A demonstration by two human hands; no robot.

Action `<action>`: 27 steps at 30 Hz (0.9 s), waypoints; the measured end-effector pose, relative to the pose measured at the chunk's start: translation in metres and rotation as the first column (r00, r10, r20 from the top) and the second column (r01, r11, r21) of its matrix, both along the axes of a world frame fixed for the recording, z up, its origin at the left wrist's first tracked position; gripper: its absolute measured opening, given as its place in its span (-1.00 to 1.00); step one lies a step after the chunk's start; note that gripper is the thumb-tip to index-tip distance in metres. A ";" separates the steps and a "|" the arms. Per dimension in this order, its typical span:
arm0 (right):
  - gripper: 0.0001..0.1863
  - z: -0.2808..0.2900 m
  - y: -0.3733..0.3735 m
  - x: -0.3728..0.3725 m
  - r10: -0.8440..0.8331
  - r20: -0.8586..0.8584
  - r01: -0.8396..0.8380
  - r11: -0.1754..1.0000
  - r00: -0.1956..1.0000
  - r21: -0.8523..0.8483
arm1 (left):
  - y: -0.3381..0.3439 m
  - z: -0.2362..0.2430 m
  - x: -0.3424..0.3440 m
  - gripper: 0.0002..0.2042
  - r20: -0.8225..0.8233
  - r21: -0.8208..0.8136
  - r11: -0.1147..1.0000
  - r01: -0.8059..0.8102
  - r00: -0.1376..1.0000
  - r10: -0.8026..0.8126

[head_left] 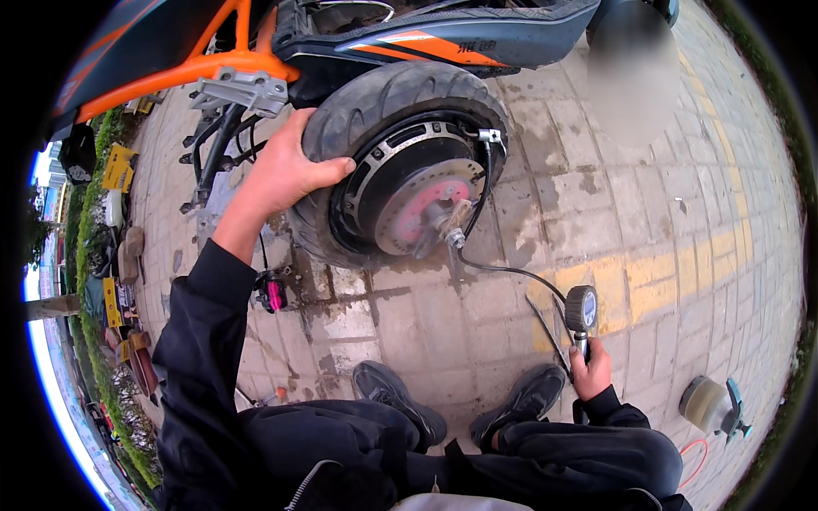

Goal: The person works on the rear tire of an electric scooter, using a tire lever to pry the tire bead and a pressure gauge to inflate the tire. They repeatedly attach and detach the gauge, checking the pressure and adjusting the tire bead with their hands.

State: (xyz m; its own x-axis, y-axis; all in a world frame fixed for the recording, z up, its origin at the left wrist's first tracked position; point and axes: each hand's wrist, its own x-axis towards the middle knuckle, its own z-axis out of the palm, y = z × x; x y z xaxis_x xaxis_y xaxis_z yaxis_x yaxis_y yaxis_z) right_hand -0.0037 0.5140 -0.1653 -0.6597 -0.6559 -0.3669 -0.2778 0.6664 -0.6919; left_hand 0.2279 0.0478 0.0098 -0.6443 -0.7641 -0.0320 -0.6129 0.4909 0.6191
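Observation:
A hub-motor wheel [383,192] with a black tyre [366,102] stands tilted on the paving beside an orange-and-grey scooter [477,38]. A brake disc [434,200] faces outward at its middle. My left hand [294,170] grips the tyre's left side, thumb over the sidewall and fingers behind it, partly hidden. A metal air chuck [489,136] sits at the rim on the right. From it a black hose [511,271] runs to a tyre inflator with a round gauge [582,308]. My right hand [592,370] is closed around the inflator's handle below the gauge.
A pump sprayer bottle [711,404] stands at the right, near an orange hose [699,460]. A pink-and-black part [273,294] lies left of the wheel. Boxes and tools [119,298] line the hedge at far left. My shoes [520,400] are close in front of the wheel.

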 end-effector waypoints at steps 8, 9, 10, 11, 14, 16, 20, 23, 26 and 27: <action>-0.69 -0.017 0.011 -0.004 0.006 -0.002 -0.006 1.000 1.000 0.006 | 0.003 -0.002 0.002 -0.19 -0.050 -0.025 0.999 0.037 0.998 -0.038; -0.70 -0.020 0.012 -0.005 0.009 -0.037 -0.010 1.000 0.999 -0.015 | 0.003 -0.001 0.004 -0.18 -0.050 -0.037 0.999 0.037 0.998 -0.038; -0.70 -0.020 0.013 -0.006 0.010 -0.075 -0.012 1.000 0.997 -0.028 | 0.003 -0.005 0.007 -0.18 -0.053 -0.042 0.998 0.039 0.998 -0.041; -0.70 -0.022 0.012 -0.010 0.008 -0.106 -0.010 1.000 0.994 -0.018 | 0.003 -0.006 0.008 -0.17 -0.034 -0.066 0.996 0.055 0.998 -0.057; -0.70 -0.034 0.021 -0.031 -0.017 -0.218 0.018 1.000 0.976 0.001 | 0.006 -0.006 0.011 -0.16 -0.038 -0.091 0.993 0.076 0.996 -0.080; -0.70 -0.050 0.033 -0.047 -0.057 -0.307 0.055 0.998 0.950 -0.016 | 0.005 -0.008 0.017 -0.15 -0.025 -0.116 0.989 0.090 0.995 -0.094; -0.69 -0.070 0.050 -0.063 -0.037 -0.362 0.075 0.993 0.931 0.093 | -0.001 -0.001 0.025 -0.14 -0.017 -0.059 0.993 0.103 0.994 -0.104; -0.68 -0.080 0.056 -0.060 -0.009 -0.400 0.035 0.998 0.917 0.056 | -0.010 0.000 0.027 -0.14 -0.001 -0.010 0.995 0.098 0.995 -0.098; -0.65 -0.094 0.059 -0.060 0.027 -0.414 0.013 0.996 0.910 0.093 | -0.028 -0.011 0.034 -0.10 -0.017 -0.015 0.996 0.087 0.996 -0.088; -0.65 -0.099 0.061 -0.061 0.041 -0.432 0.006 0.994 0.901 0.107 | -0.033 -0.010 0.036 -0.08 -0.031 0.076 0.993 0.087 0.996 -0.085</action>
State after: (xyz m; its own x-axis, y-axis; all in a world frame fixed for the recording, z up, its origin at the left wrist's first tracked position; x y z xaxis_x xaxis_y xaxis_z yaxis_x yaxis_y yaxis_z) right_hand -0.0652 0.5746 -0.2642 -0.7575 -0.6429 -0.1132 -0.5468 0.7196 -0.4281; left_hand 0.2642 0.0151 -0.0006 -0.7090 -0.7017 -0.0704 -0.5529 0.4910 0.6733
